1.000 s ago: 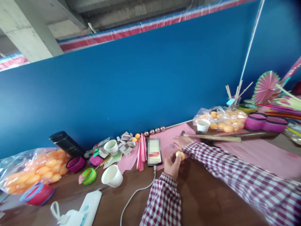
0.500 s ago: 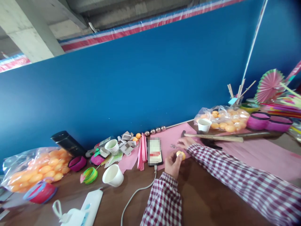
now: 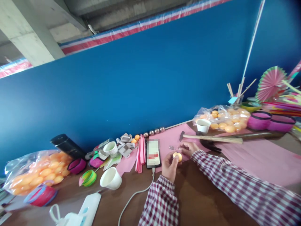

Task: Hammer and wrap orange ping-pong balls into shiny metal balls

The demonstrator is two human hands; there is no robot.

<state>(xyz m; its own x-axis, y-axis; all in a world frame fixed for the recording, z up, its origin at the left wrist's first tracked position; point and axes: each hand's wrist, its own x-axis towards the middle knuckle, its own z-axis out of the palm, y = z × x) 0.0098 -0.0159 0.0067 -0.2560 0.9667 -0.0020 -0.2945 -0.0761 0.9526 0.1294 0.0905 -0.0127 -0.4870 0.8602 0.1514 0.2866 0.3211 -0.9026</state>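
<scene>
My left hand [image 3: 169, 164] is closed round a small orange ball [image 3: 177, 156] and holds it over the edge of a pink paper sheet [image 3: 258, 155]. My right hand [image 3: 188, 147] sits just right of the ball with its fingers curled against it; whether anything is in them I cannot make out. A phone [image 3: 153, 153] on a white cable lies just left of my hands. Small metal bits [image 3: 171, 147] lie on the pink sheet beyond the ball.
A wooden table [image 3: 207, 201] runs along a blue wall. Bags of orange balls sit at the left [image 3: 33, 172] and at the back right [image 3: 223, 121]. White paper cups [image 3: 110, 179], pink and green rings, a hammer [image 3: 211, 137], wooden sticks and pink paper fans [image 3: 270, 83] lie around.
My right hand has drawn in from the pink sheet to the ball in my left hand. The view has shifted slightly; the other things stay where they were.
</scene>
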